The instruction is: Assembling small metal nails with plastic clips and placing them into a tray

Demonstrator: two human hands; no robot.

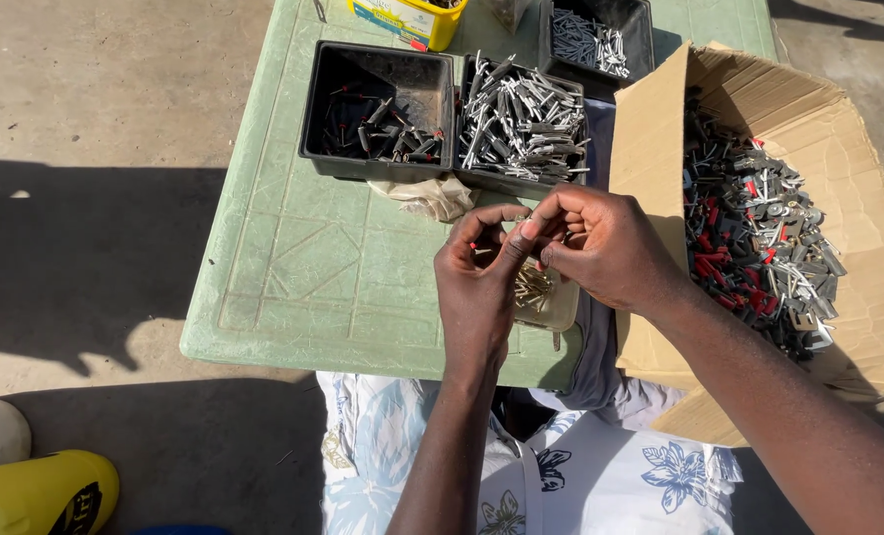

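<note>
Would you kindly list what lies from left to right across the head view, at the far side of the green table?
Black tray of dark parts → black tray of silver metal parts → open cardboard box of red, black and silver parts.

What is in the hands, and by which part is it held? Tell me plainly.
Both hands meet over the green table. The left hand and right hand pinch one small part with a red bit between fingertips; which part of it is gripped cannot be told.
</note>
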